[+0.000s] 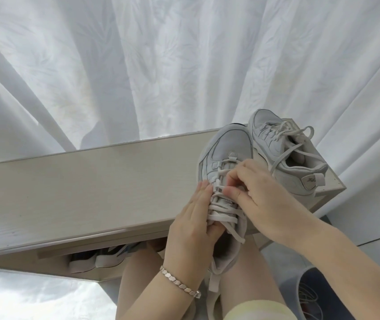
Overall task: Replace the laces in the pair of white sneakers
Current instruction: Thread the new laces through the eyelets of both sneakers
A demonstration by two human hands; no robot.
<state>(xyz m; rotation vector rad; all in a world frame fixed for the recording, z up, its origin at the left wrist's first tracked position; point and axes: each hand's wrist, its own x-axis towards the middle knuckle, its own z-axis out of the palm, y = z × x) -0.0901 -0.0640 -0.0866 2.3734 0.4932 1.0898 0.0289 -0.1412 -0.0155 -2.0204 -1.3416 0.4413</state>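
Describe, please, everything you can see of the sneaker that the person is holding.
The sneaker is white, leather-like with grey-edged panels and a rounded toe pointing away from the person. Its toe end rests on the pale wooden cabinet, its heel hangs over the lap. A flat white lace crosses the front, loose, with ends trailing down. The left hand grips its side, thumb at the lace; the right hand pinches the lace midway up.

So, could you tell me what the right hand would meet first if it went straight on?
Probably the left hand, whose fingertips rest just across the laces of the near sneaker; depth is unclear.
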